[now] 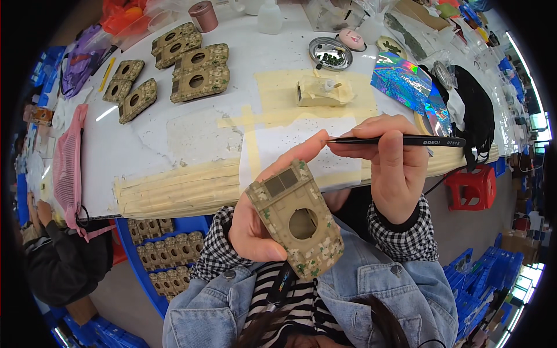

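left hand: lower centre of the frame, closed around the hull; thumb along its left side, forefinger stretched up past its top edge
hull: camouflaged model shell with a round hole in its middle and two dark square panels near its top; held tilted, above the lap and in front of the worktop edge
right hand: centre right, pinched shut on the tweezers
tweezers: black, lying level; tip points left and sits just beside the left forefinger tip
crate: blue, lower left under the worktop, holding rows of camouflaged parts
worktop: white, patched with strips of tan masking tape
turret: tan part on the taped patch, upper centre
shells: group of camouflaged hulls, upper left; each with a round hole
dish: round metal, top centre, with small dark bits inside
foil: iridescent sheet, upper right
stool: red, right, on the floor
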Action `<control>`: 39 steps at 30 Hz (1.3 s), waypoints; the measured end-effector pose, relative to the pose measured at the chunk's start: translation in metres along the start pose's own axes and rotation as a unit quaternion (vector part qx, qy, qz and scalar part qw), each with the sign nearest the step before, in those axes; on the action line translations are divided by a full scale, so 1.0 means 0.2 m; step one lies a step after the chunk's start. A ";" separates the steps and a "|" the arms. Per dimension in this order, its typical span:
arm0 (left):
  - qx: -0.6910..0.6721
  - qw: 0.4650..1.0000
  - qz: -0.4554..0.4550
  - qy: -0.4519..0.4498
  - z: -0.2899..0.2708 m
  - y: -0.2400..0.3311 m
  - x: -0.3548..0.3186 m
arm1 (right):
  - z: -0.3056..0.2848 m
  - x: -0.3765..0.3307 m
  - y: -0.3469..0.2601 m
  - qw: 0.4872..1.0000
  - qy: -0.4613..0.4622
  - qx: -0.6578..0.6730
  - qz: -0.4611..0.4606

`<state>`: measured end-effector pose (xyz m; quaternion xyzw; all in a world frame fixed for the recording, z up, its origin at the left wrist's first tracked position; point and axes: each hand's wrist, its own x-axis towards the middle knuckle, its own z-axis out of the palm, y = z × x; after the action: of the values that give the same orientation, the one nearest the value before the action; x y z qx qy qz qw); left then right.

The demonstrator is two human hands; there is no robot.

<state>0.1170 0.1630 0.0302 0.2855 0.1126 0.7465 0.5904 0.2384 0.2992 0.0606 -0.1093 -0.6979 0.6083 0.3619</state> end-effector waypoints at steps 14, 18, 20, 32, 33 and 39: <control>-0.001 1.000 -0.008 0.015 0.00 0.00 -0.01 | 0.00 0.00 0.00 1.000 0.009 0.004 0.019; 0.000 1.000 0.000 0.000 -0.02 -0.01 -0.01 | 0.00 0.00 0.00 0.999 0.013 0.021 0.026; 0.001 1.000 -0.002 0.000 -0.02 -0.01 -0.01 | 0.00 0.00 0.00 0.998 0.020 0.048 0.036; -0.014 1.000 0.001 0.001 -0.03 -0.01 -0.02 | 0.00 0.00 0.01 1.000 0.009 0.013 0.024; -0.014 1.000 0.001 0.004 -0.03 -0.01 -0.02 | 0.00 0.00 0.00 1.000 0.010 0.013 0.022; -0.020 1.000 0.002 0.002 -0.03 -0.01 -0.01 | 0.00 0.00 0.00 1.000 0.014 -0.005 -0.001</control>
<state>0.1166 0.1618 0.0241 0.2723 0.0978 0.7506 0.5941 0.2390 0.2992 0.0598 -0.1190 -0.6959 0.6031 0.3713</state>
